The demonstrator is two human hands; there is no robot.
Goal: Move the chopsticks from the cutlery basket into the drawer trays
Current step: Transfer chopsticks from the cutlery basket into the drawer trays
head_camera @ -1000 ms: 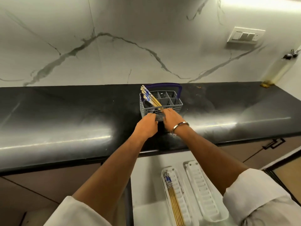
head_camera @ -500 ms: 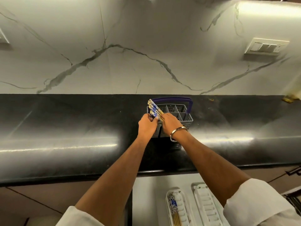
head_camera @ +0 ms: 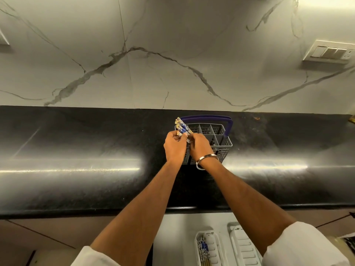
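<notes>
Here my left hand is curled around the chopsticks, whose blue-patterned tops lean out of the basket's left corner on the black counter. Just beside it, my right hand, a bangle at the wrist, pinches the same bundle. Below, more chopsticks lie in the left tray; the right tray sits alongside.
</notes>
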